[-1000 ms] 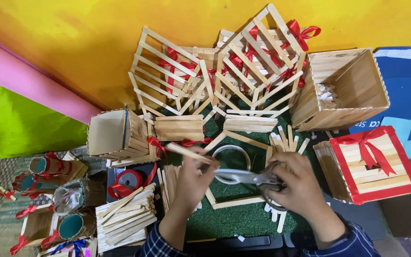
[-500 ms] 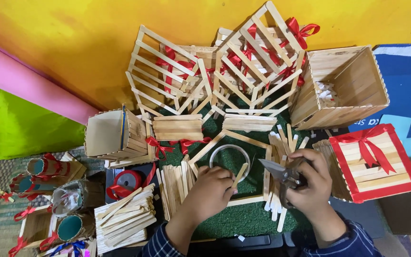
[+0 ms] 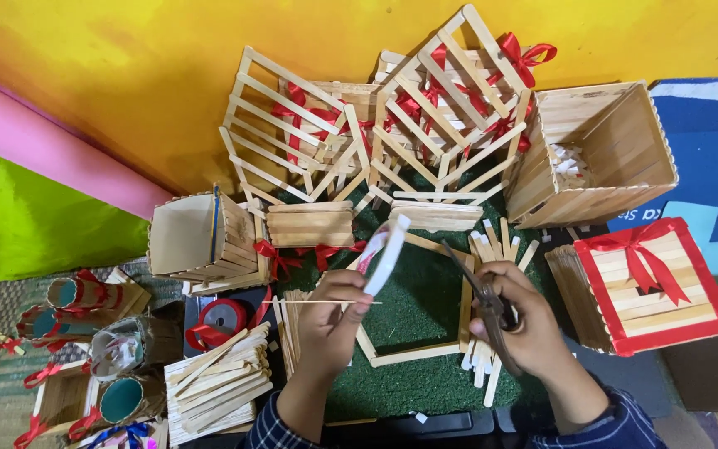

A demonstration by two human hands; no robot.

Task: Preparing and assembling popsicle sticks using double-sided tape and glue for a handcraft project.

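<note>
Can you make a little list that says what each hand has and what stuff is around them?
Left hand: fingers pinch a white roll of tape lifted over the green mat, with a thin stick across them
Right hand: grips dark scissors, blades pointing up and left
Under the hands: a wooden stick frame lying on the mat
Right side: a stick box with a red ribbon lid
Left side: a pile of flat sticks and a red ribbon spool
Back: open lattice stick baskets

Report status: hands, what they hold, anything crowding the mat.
Left hand pinches white tape roll, raised. Right hand grips scissors, blades open. Stick frame flat on green mat; loose sticks beside right hand.
</note>
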